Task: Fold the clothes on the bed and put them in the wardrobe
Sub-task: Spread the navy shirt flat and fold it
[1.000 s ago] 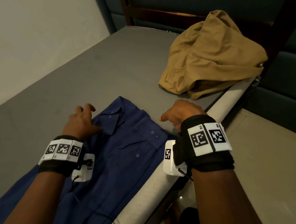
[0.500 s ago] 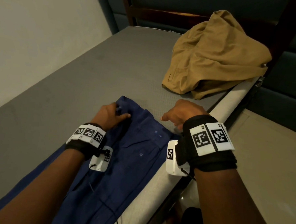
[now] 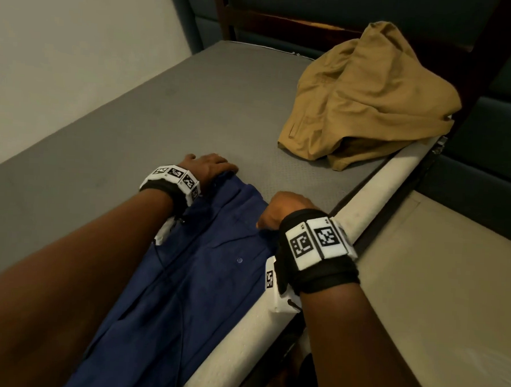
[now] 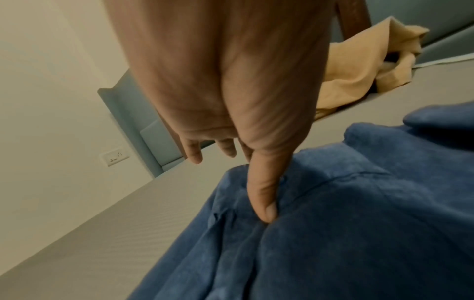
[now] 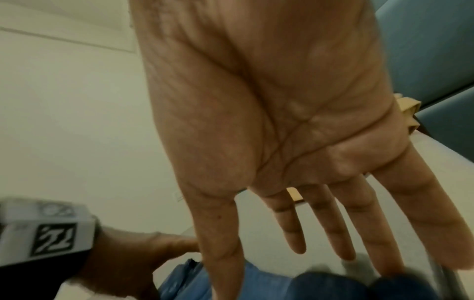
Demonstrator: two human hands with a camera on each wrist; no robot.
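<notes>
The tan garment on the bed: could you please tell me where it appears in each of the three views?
Head: tan garment lies crumpled upper right, at the mattress's far right edge.
Left wrist: upper right, beyond the left hand.
Right wrist: only slivers at the right edge, behind the right hand.
Shared landmark: the blue shirt, low in every view.
</notes>
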